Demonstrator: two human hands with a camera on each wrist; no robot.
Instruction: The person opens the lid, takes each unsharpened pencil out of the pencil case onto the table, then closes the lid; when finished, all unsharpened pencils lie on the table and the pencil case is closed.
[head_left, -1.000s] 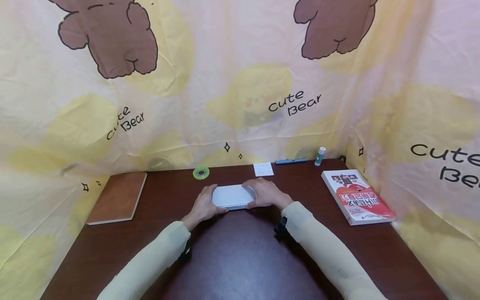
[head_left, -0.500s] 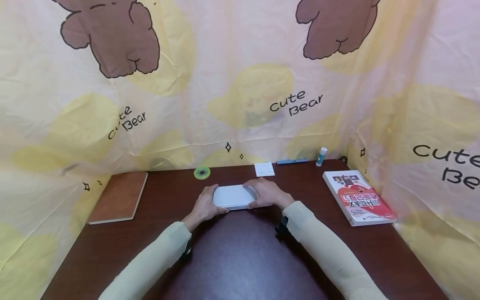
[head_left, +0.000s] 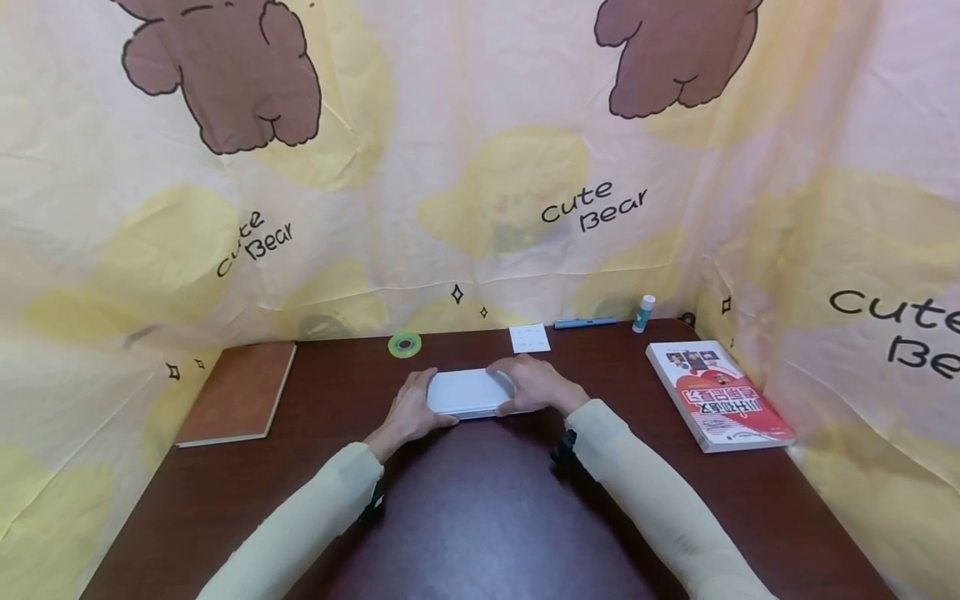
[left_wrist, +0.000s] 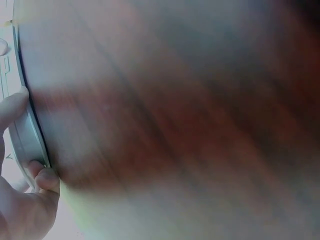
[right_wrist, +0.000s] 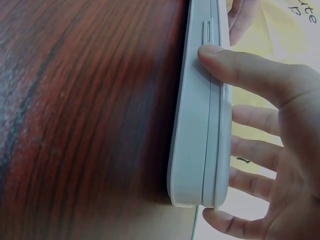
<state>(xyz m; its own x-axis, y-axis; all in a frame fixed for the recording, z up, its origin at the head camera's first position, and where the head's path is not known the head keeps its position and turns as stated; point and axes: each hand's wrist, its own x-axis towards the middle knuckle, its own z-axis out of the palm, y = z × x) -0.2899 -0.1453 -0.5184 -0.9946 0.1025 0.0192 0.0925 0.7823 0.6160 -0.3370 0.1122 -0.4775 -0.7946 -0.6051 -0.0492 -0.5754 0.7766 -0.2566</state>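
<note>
A flat, pale grey plastic case with rounded corners lies on the dark wooden table, its lid down. In the right wrist view the case shows a seam along its side and a small latch on its front. My left hand grips the left end, with the thumb at the front edge. My right hand holds the right end. In the right wrist view, that hand's thumb presses on the front seam just by the latch, and its other fingers spread along the top and end.
Behind the case lie a green tape roll, a white paper square and a blue pen. A glue stick stands at the back right. A brown notebook is at left, a red-and-white book at right. Printed curtains surround the table.
</note>
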